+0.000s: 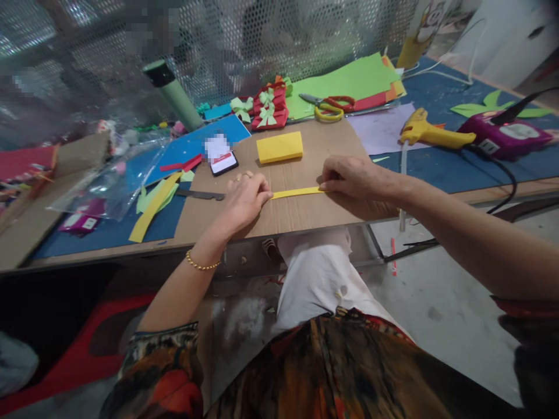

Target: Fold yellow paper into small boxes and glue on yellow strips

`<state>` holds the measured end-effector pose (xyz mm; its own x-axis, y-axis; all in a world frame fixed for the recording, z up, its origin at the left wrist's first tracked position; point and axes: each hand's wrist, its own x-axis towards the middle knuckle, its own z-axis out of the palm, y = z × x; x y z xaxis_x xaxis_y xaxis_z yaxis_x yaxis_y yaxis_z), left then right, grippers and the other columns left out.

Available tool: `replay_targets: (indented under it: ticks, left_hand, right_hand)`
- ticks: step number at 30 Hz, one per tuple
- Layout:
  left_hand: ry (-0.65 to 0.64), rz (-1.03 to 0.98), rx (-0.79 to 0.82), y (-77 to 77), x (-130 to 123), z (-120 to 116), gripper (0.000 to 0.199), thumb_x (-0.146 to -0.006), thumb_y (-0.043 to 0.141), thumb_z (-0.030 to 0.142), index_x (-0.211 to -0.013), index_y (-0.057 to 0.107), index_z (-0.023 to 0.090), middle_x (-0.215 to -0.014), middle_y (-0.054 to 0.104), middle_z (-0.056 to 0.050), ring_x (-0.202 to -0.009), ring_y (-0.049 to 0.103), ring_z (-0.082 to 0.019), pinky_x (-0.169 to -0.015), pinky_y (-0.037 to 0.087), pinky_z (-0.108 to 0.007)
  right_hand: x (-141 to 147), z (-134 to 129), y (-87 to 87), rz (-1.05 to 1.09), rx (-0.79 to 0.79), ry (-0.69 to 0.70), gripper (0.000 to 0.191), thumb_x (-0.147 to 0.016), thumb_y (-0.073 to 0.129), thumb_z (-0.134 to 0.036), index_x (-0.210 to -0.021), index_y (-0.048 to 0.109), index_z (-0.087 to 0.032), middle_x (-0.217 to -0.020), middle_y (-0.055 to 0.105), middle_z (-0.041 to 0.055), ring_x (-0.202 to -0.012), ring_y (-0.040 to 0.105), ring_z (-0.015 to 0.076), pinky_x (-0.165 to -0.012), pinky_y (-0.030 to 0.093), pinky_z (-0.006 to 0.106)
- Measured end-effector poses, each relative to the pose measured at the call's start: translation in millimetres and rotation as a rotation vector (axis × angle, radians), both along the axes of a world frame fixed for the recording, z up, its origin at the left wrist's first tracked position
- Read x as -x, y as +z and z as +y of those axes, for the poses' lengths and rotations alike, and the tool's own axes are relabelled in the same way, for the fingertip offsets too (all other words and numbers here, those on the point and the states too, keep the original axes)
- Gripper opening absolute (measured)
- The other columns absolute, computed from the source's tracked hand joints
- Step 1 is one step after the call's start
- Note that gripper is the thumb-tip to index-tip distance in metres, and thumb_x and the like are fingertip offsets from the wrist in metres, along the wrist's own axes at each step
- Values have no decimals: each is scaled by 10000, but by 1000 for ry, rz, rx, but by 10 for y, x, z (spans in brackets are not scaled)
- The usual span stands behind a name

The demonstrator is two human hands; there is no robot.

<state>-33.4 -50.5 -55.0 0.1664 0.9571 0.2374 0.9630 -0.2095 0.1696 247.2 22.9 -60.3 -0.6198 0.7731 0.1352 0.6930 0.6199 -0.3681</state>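
A narrow yellow paper strip [297, 192] stretches across the brown board [305, 218] between my two hands. My left hand [247, 201] pinches its left end, fingers curled together. At the right end my right hand [345, 176] grips the strip between thumb and fingers. Just beyond the strip lies a folded yellow paper piece [280, 148], touched by neither hand. A dark flat blade-like tool [203, 195] lies left of my left hand, its right end close to or under that hand.
A phone [224, 163] lies behind my left hand. Scissors [329, 110], red bow pieces [271, 107] and green paper [349, 81] are at the back. To the right sit a yellow glue gun [437, 132] and a purple device [502, 137]. A green bottle [177, 99] stands back left.
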Motion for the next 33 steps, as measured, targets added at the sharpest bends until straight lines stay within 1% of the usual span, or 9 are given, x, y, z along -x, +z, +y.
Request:
replay_targets:
  ticks: [3,6,10,15,19,22,27,30,33]
  left_hand:
    - [-12,118,-115,-18,-61,-79,80,-1021,610,212,-999,688,212,-1119,678,-139,-1090,593,-342,-949,450,-503]
    - [-78,270,-185,-17,-148,-162,260,-1073,470,161,-1099,725,201,-1137,685,-172,-1090,599,-351,-950,439,-512]
    - [-194,453,-133,23,-211,-227,462,-1097,311,97,-1209,748,195,-1097,712,-174,-1010,631,-319,-875,448,-456]
    - [-261,513,-89,112,-266,-292,552,-1103,378,101,-1552,636,293,-1129,719,-158,-1010,659,-302,-815,418,-414]
    - [-244,565,-25,186,-360,-345,568,-1126,381,150,-1614,596,345,-1126,716,-174,-1002,670,-317,-788,417,-415]
    - [-219,605,24,237,-412,-380,570,-1135,363,168,-1646,563,326,-1149,709,-199,-1048,672,-339,-797,434,-416]
    - [-212,642,10,233,-417,-406,583,-1134,349,145,-1666,525,308,-1163,708,-203,-1100,675,-335,-820,457,-404]
    - [-192,637,-12,215,-421,-414,517,-1126,380,149,-1578,604,262,-1178,713,-208,-1100,679,-334,-841,478,-404]
    - [-172,641,-11,237,-437,-427,408,-1124,424,185,-1425,698,214,-1227,713,-226,-1124,683,-349,-860,504,-412]
  right_hand:
    - [4,12,-18,-16,-16,14,70,-951,631,-267,-922,689,-239,-1014,747,92,-875,659,235,-792,509,356]
    - [16,8,-17,-36,-28,-7,83,-959,618,-224,-902,677,-233,-1037,747,104,-910,677,241,-821,518,357]
    - [5,6,8,-67,-66,26,100,-987,617,-236,-908,680,-237,-1054,752,98,-927,685,240,-841,518,351]
    - [18,3,44,-102,-71,28,113,-1012,611,-240,-917,671,-230,-1014,748,85,-890,660,220,-799,481,321]
    - [29,41,34,-135,-98,35,123,-1027,600,-254,-952,686,-209,-1003,740,88,-873,638,211,-776,441,311]
    - [-26,44,62,-209,-229,23,177,-1040,567,-252,-993,714,-165,-999,731,117,-856,616,224,-782,431,331]
    - [9,-338,137,-248,-518,-69,342,-1079,419,-149,-1119,749,-67,-1214,728,268,-1122,649,381,-913,505,489]
    - [238,-710,17,-127,-521,101,459,-1138,460,-343,-1349,692,-9,-1413,692,305,-1305,641,407,-1075,523,557]
    - [444,-934,-173,-95,-439,159,826,-1096,509,-628,-1536,547,71,-1597,572,354,-1531,532,435,-1258,444,585]
